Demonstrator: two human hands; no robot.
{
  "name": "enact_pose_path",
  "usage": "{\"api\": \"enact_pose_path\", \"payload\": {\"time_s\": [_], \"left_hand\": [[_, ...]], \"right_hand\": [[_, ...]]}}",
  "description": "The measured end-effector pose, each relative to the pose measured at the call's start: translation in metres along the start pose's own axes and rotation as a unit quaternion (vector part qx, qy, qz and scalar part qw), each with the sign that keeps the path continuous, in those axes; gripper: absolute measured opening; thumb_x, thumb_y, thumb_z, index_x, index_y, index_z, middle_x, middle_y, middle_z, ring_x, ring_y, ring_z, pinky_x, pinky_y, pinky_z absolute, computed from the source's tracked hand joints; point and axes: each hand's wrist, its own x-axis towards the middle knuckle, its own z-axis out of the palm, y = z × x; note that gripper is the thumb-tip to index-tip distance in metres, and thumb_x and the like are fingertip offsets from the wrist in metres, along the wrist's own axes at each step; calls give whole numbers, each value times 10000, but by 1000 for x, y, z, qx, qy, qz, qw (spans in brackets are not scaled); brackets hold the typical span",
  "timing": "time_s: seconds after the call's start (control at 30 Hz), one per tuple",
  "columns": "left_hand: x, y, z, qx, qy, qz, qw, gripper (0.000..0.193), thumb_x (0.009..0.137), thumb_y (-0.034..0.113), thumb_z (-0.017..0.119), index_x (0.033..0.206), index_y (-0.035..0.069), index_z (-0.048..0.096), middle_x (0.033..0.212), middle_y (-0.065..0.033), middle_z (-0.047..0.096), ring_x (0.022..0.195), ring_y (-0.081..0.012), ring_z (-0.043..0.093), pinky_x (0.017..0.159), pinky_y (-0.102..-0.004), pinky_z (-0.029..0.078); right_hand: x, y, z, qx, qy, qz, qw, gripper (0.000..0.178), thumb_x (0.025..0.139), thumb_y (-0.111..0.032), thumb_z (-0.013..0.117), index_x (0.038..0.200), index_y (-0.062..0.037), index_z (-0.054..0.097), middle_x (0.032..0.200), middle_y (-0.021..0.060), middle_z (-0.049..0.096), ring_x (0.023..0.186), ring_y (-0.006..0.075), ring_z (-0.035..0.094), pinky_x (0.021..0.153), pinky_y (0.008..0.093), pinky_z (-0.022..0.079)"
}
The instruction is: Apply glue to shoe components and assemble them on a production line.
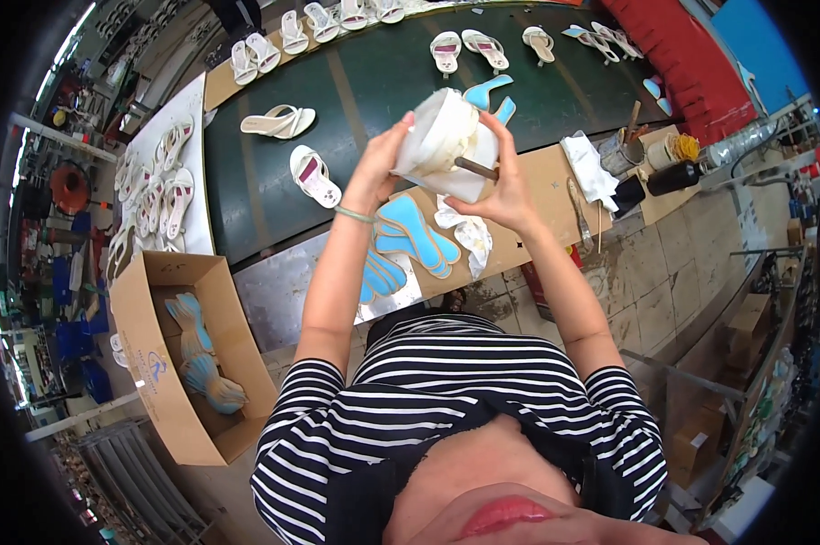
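Above the near edge of the green belt (246, 195), both hands hold a translucent white tub (413, 145) smeared with a whitish, glue-like substance. A brown stick handle (475, 168) juts from its right side. My left hand (380, 165) is closed on the tub's left side. The fingers and thumb of my right hand (508, 186) curve round its right side. Just below lie several blue insoles (414, 234) with tan edges, beside a crumpled white paper (473, 243). Two light-blue shoe pieces (489, 94) rest on the belt behind the tub.
White sandals (316, 176) stand on the belt, more along its far side and on the left rack (176, 204). An open carton (142, 341) at left holds bundled insoles. Right of me are a can (621, 156), a black bottle (673, 178) and a white cloth (590, 168).
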Motion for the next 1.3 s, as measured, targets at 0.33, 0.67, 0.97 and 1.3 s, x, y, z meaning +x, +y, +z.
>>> {"api": "enact_pose_path", "payload": {"time_s": [0.33,0.67,0.97,1.3], "left_hand": [[1,113,-15,228,35,66,971,670,808,612,657,1094,6,662,934,-85,677,766,-176,649,614,-340,535],[-19,203,-33,351,36,51,934,732,816,600,641,1064,-90,630,935,-186,669,770,-260,680,595,-390,564],[-41,236,-55,456,97,31,884,720,856,573,596,1082,-110,602,939,-220,654,752,-284,683,586,-409,576],[-32,183,-72,295,-20,-114,948,515,957,426,426,1294,47,513,1169,-170,622,970,-333,665,711,-530,589]], "right_hand": [[48,-5,57,179,110,-87,974,1103,516,-160,923,1426,-49,310,1290,84,349,1178,219,480,915,354,537],[97,-25,97,290,70,-122,947,1041,627,-38,870,1412,31,190,1311,199,439,1136,285,570,930,385,526],[103,-48,127,413,19,-48,909,937,613,-93,897,1338,31,318,1205,127,510,1120,229,564,961,358,488],[101,-54,77,109,-11,79,991,877,564,-534,861,1123,91,605,966,196,691,876,243,693,797,350,546]]}}
